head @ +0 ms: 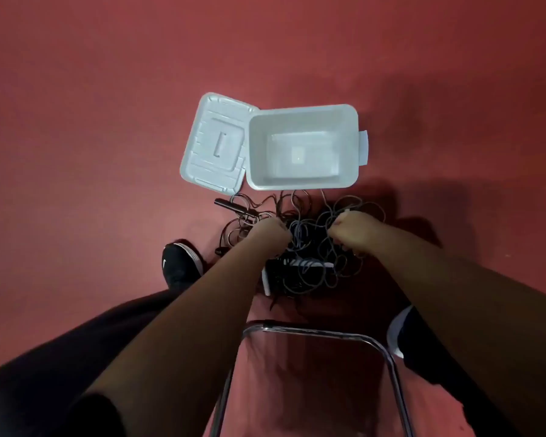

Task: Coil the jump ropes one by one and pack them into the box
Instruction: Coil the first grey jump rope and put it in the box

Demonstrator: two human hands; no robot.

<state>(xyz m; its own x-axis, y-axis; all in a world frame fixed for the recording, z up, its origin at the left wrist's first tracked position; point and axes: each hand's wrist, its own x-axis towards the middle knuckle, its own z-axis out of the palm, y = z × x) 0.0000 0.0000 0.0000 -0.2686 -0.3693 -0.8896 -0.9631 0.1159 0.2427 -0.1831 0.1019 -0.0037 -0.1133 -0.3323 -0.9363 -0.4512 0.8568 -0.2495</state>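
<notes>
A tangled heap of thin dark jump ropes (309, 247) lies on the red floor, just in front of a white plastic box (350, 143) that stands open with nothing inside. My left hand (270, 230) reaches into the left side of the heap with its fingers curled down among the cords. My right hand (353, 230) is curled over the right side of the heap and grips cords there. A black rope handle (234, 208) sticks out at the heap's upper left. More handles with white ends (300, 268) lie under the cords.
The box's white lid (215, 143) lies flat on the floor against the box's left side. A black shoe (180, 263) stands left of the heap. A chrome chair frame (316, 332) runs across the bottom, between my legs.
</notes>
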